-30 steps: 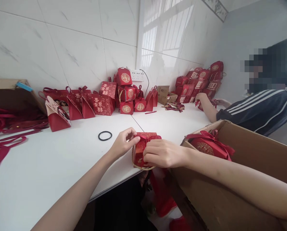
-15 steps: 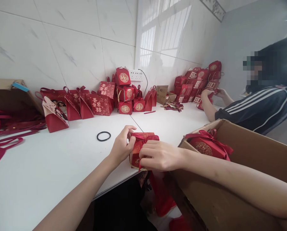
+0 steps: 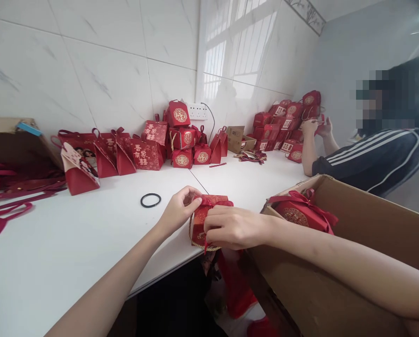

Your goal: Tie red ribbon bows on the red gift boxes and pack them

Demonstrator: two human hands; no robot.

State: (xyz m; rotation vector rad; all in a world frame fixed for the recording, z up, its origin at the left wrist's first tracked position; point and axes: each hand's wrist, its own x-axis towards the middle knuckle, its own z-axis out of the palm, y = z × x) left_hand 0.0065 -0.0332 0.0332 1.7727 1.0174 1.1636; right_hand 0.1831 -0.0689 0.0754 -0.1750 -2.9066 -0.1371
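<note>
A small red gift box [image 3: 199, 223] with a gold cord lies at the table's front edge, between my hands. A red ribbon [image 3: 219, 203] is tied across its top in a bow. My left hand [image 3: 184, 205] is closed at the box's upper left, thumb and forefinger pinching the ribbon. Over the box's right side, my right hand [image 3: 232, 228] has its fingers curled in on the ribbon; a ribbon end hangs below them. The right fingertips are partly hidden behind the knuckles.
At my right stands an open cardboard box [image 3: 371, 210] holding a ribboned red gift box [image 3: 298, 210]. A black hair tie [image 3: 150, 201] lies left of my hands. Red gift bags [image 3: 116, 152] and stacked boxes line the wall. A co-worker [image 3: 367, 150] handles something red at right.
My left thumb and forefinger have come together on the ribbon at the box's top left. My right hand stays nearly in place. The co-worker's hands have risen a little.
</note>
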